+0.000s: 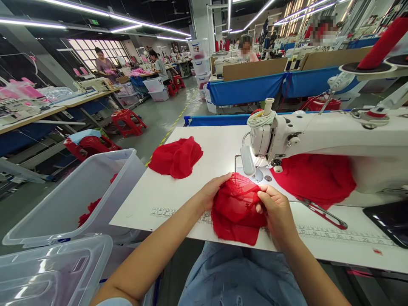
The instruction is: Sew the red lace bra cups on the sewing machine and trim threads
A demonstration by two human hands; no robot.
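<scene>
A piece of sheer red fabric (237, 208) with a lace-like upper part is stretched between my two hands, just in front of the sewing machine's needle area. My left hand (214, 191) grips its upper left edge. On the other side, my right hand (276, 208) pinches the right edge between thumb and fingers. The white sewing machine (318, 134) stands behind the fabric, its small lamp lit over the needle plate (256, 175). Folds of the cloth hide some of my left fingertips.
More red fabric lies in a heap (177, 157) on the table's left and in a stack (315, 176) under the machine arm. Thread snips (325, 214) and a black phone (390, 221) lie at right. A plastic bin (79, 178) stands left. Other people sit or stand farther back.
</scene>
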